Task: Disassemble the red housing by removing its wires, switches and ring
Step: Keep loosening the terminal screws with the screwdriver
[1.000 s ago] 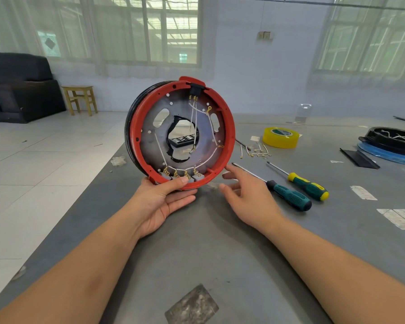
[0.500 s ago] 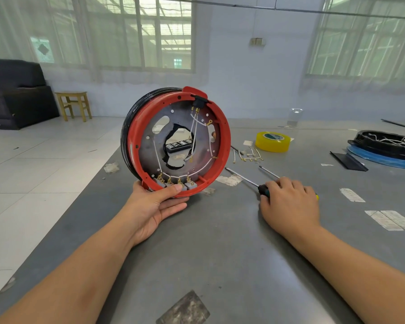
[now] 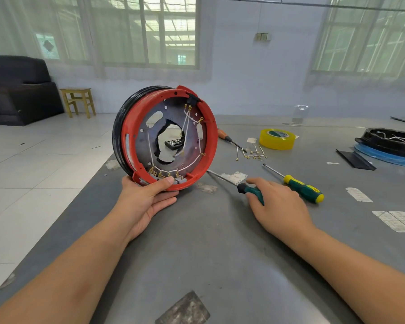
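Note:
The round red housing point(image 3: 211, 146) stands on edge at the table's left side, its open face toward me. Inside it are a grey metal plate, white wires point(image 3: 186, 123), a row of grey switches point(image 3: 171, 177) along the bottom and a black switch at the top. A black ring point(image 3: 117, 139) wraps its back rim. My left hand point(image 3: 145, 199) grips the lower rim, thumb on the switches. My right hand point(image 3: 276, 204) lies on the table with its fingers curled round the handle of a dark green screwdriver point(image 3: 248, 189).
A green-and-yellow screwdriver point(image 3: 302, 188) lies just right of my right hand. Farther back are an orange-handled screwdriver point(image 3: 223, 134), loose wires with brass terminals point(image 3: 251, 154), a yellow tape roll point(image 3: 277, 139) and a black-and-blue housing point(image 3: 391, 146) at the right edge.
My right hand moved from beside the housing to the right and closed on the dark green screwdriver. The left hand keeps its hold while the housing turns slightly.

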Motion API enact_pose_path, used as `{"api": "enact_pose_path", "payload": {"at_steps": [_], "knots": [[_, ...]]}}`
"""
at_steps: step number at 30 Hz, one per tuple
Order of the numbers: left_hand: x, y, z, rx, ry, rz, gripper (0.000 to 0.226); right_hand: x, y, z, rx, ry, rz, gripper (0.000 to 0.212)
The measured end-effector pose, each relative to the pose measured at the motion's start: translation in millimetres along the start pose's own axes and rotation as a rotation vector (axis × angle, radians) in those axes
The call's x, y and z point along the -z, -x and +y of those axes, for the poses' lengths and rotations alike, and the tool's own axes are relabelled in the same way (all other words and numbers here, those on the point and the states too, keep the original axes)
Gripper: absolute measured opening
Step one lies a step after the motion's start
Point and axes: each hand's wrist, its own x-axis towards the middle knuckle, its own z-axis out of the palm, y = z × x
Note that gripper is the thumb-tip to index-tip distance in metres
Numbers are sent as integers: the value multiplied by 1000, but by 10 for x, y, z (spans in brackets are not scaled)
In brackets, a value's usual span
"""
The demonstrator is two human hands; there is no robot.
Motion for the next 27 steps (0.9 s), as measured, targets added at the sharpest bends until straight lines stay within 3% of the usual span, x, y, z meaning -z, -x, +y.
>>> {"api": "enact_pose_path", "payload": {"at_steps": [4,9,14,27], "knots": [[-1,-16,-10,-9,17,25,77,-6,14,-39,-16,-347,103,36],[-7,-4,-4,-4,35,29,77,29,-1,7,-251,-878,141,36],[-6,-6,6,12,58,34,78,70,-95,24,-336,-1283,294,32],[-22,-28,-4,19,70,37,78,476,-529,-430,-26,-1194,400,27]]}}
